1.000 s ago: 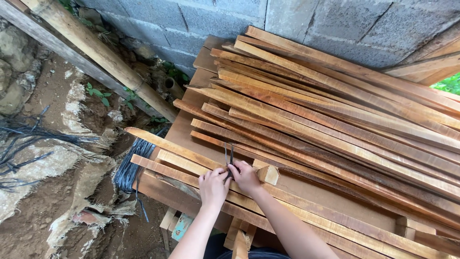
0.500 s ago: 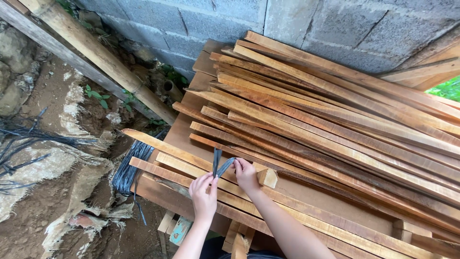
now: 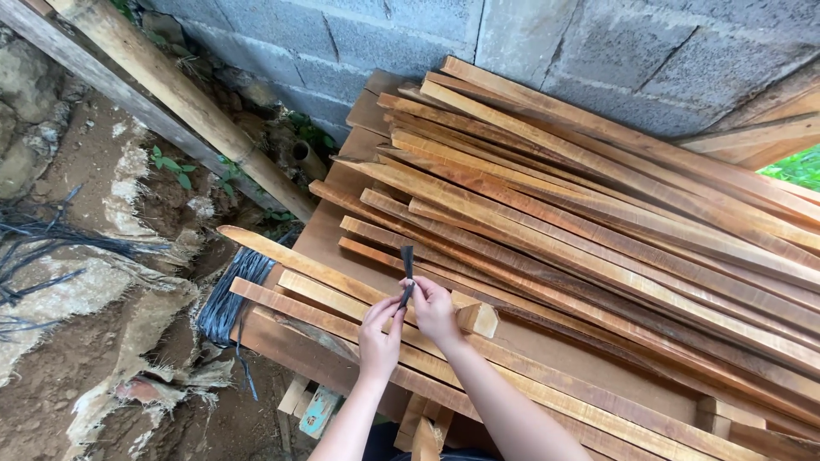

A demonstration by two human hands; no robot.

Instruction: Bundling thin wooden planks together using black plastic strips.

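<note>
Head view: a thin dark plastic strap [image 3: 407, 271] is pinched between both hands at the near left end of the stacked pale-brown wooden slats [image 3: 598, 222]. Left hand [image 3: 380, 333] is closed on the strap's lower part; right hand [image 3: 434, 309] is closed on it just beside, fingertips touching the left's. The strap's free end is held upright above the knuckles. Both hands rest over the near slats [image 3: 325, 294], which lie on a flat brown board table [image 3: 547, 341]. A small wooden block [image 3: 478, 318] sits just right of the right hand. A bundle of the same dark straps [image 3: 229, 294] hangs off the table's left edge, over dirt ground.

Judged step: tying or twisting the strap around the near slats. Whether the strap passes under them cannot be told. Next move would call for tension kept on both ends while the knot is cinched.
</note>
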